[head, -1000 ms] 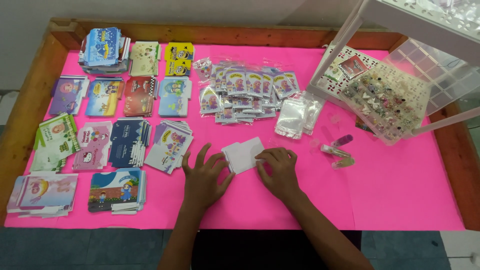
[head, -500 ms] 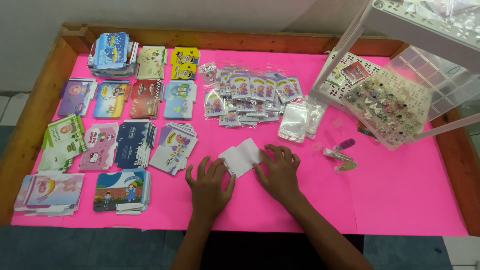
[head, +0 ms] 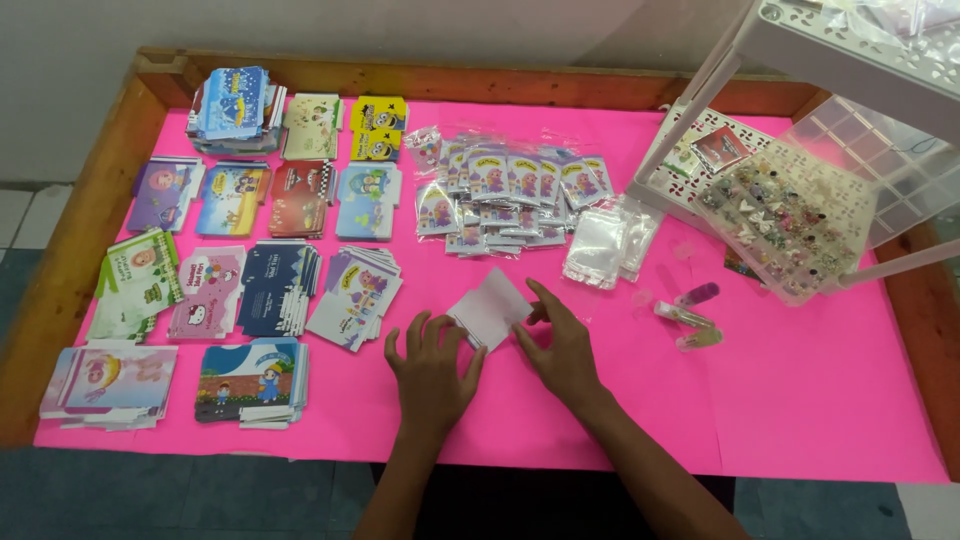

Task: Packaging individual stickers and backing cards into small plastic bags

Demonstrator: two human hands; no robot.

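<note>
Left hand (head: 432,368) and right hand (head: 560,345), fingers spread, pin white card (head: 490,308); press edges evenly, centre on pink sheet (head: 800,400).

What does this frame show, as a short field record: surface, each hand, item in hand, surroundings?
surface: pink sheet over a wooden-edged table
left hand: flat on the sheet, fingertips at the lower left edge of the white card
right hand: fingers touching the card's right edge
item: small white card, lying tilted between the hands
left side: stacks of printed picture cards in rows
centre back: filled clear packets, with empty clear bags beside them
right: clear compartment box of small trinkets, under a white rack
</note>
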